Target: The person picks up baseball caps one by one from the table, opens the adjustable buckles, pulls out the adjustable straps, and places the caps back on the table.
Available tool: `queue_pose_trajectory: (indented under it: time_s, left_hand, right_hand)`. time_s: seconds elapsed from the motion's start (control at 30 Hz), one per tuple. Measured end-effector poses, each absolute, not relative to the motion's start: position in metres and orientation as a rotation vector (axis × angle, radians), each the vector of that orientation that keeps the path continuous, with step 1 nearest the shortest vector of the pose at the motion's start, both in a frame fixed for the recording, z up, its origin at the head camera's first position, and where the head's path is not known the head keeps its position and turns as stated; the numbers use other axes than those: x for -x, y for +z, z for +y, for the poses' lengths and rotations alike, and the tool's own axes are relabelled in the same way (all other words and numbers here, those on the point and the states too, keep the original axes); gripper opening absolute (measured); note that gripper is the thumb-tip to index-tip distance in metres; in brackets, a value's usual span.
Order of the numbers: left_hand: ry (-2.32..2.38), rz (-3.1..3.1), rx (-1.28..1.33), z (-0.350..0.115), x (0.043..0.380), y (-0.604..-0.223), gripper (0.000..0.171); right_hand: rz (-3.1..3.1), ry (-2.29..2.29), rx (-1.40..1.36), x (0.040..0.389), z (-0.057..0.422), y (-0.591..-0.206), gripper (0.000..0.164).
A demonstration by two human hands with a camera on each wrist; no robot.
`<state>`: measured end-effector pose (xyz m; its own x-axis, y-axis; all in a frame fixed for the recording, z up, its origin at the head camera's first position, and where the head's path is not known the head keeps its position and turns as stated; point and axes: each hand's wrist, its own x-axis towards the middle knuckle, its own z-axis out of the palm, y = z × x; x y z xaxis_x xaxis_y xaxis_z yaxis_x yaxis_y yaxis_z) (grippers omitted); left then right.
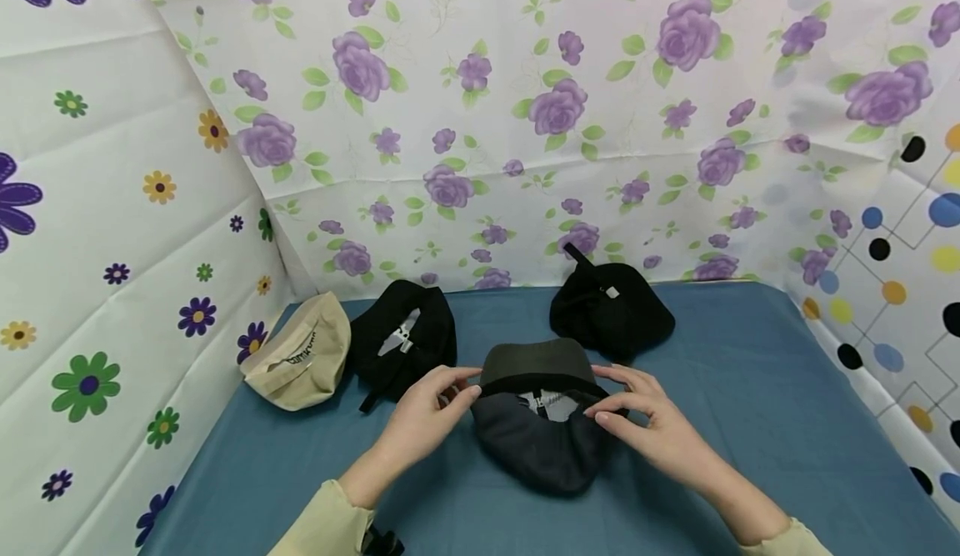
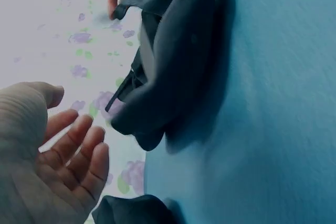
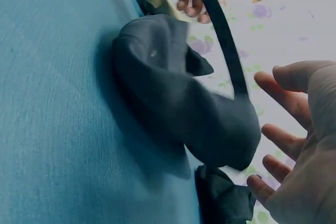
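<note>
A dark grey cap [image 1: 551,452] lies upside down on the blue cloth, its brim [image 1: 536,364] pointing away and its lining showing. My left hand [image 1: 420,414] is at the left end of the brim, and my right hand [image 1: 648,423] is at the right end. In the left wrist view, the left hand [image 2: 63,166] has loosely bent fingers, with a gap between them and the cap [image 2: 178,51]. Seen from the right wrist, the right hand [image 3: 299,140] has spread fingers close beside the cap [image 3: 163,87]. Neither wrist view shows its own hand gripping it.
A beige cap [image 1: 303,360] with lettering and a black cap [image 1: 435,323] sit side by side at the back left. Another black cap [image 1: 622,314], its strap sticking up, lies at the back right. Patterned sheets [image 1: 465,231] stand around the blue cloth [image 1: 750,389].
</note>
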<state>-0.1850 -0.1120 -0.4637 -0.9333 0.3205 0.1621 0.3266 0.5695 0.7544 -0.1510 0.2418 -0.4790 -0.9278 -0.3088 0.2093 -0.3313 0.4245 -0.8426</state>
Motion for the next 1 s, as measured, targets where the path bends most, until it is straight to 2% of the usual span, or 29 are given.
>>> queue_pose_trajectory:
  time_s: [0.13, 0.23, 0.33, 0.43, 0.57, 0.67, 0.83, 1.0]
  left_hand:
    - [-1.439, -2.796, 0.44, -0.12, 0.183, -0.468, 0.037]
    - [-1.507, -2.797, 0.359, -0.124, 0.182, -0.47, 0.041]
    - [-1.616, -2.814, 0.301, -0.126, 0.182, -0.471, 0.054]
    - [-1.801, -2.845, 0.235, -0.126, 0.182, -0.473, 0.071]
    - [-2.154, -2.825, 0.129, -0.123, 0.183, -0.477, 0.09]
    - [-2.403, -2.752, 0.028, -0.119, 0.185, -0.479, 0.094]
    - [-2.637, -2.644, -0.117, -0.11, 0.187, -0.483, 0.087]
    - [-2.646, -2.638, -0.093, -0.104, 0.19, -0.49, 0.081]
  right_hand:
    - [-2.627, 1.638, -0.422, 0.151, 0.243, -0.476, 0.02]
    - [-2.659, 1.728, -0.234, 0.152, 0.245, -0.473, 0.043]
    - [-2.684, 1.907, -0.063, 0.154, 0.246, -0.474, 0.068]
    - [-2.654, 2.144, 0.051, 0.156, 0.245, -0.479, 0.079]
    - [-2.543, 2.436, 0.19, 0.159, 0.241, -0.488, 0.087]
    - [-2.44, 2.603, 0.291, 0.16, 0.237, -0.491, 0.092]
    - [-2.346, 2.72, 0.345, 0.16, 0.227, -0.492, 0.092]
    - [-2.334, 2.725, 0.318, 0.16, 0.216, -0.495, 0.085]
